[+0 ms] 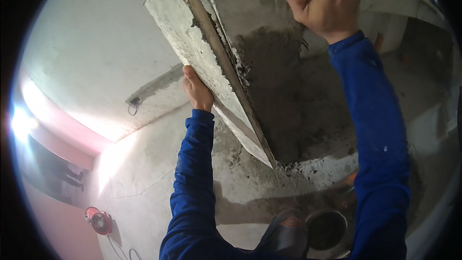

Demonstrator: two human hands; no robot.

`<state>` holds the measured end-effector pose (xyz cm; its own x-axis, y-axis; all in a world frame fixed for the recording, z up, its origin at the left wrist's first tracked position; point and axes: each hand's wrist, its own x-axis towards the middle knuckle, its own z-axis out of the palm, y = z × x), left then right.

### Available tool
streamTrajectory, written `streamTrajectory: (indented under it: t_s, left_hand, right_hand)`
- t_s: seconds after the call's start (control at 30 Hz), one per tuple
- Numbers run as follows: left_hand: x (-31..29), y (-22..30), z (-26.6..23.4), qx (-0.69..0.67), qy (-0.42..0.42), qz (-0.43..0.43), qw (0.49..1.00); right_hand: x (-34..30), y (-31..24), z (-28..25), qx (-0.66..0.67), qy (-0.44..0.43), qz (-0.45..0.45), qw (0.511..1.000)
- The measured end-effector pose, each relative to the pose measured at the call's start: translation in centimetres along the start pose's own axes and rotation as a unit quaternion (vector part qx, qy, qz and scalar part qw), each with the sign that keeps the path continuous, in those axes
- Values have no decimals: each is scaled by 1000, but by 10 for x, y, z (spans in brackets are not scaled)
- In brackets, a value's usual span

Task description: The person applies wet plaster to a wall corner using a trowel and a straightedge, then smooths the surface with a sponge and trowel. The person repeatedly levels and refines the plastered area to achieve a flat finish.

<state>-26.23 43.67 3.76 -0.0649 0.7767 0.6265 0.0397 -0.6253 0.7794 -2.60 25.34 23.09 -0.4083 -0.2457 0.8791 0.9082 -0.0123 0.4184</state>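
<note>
A long board (192,43), pale and crusted with plaster, runs slantwise along the edge of a recess in the wall. My left hand (197,89) grips its left side around the middle, thumb up against the face. Dark wet mortar (269,62) covers the recessed surface just right of the board, with a lighter grey patch above it. Higher up, my right hand (325,2) is raised in front of that surface with its fingers curled. Whatever it may hold is hidden behind the fist.
Below, a round bucket (327,229) with dark contents stands beside my leg. Mortar crumbs (308,168) lie along the ledge under the board. A red round device (99,220) with a cable sits at lower left. A wire loop (133,107) sticks out of a patched strip in the wall.
</note>
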Motion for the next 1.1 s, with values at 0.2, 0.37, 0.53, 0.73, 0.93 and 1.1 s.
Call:
streamTrajectory:
  t_s: [0.2, 0.37, 0.53, 0.73, 0.93, 1.1]
  left_hand:
    - [-23, -105, 5, 62, 49, 17, 997]
    - [-22, -103, -10, 93, 4, -54, 994]
    - [-4, -16, -25, -65, -10, -24, 998]
    - [6, 22, 2, -24, 3, 25, 999]
    - [-5, -65, 13, 44, 37, 70, 996]
    - [-22, -163, 15, 84, 66, 26, 994]
  right_hand:
    - [-8, 6, 3, 2, -2, -32, 999]
    - [-4, 5, -4, -9, -118, 15, 993]
    - [-2, 3, -6, -29, -94, -12, 995]
    - [-5, 8, -1, -30, -87, -31, 995]
    - [-10, 16, -4, -23, -113, -19, 993]
    - [-8, 22, -7, -11, -139, -45, 989]
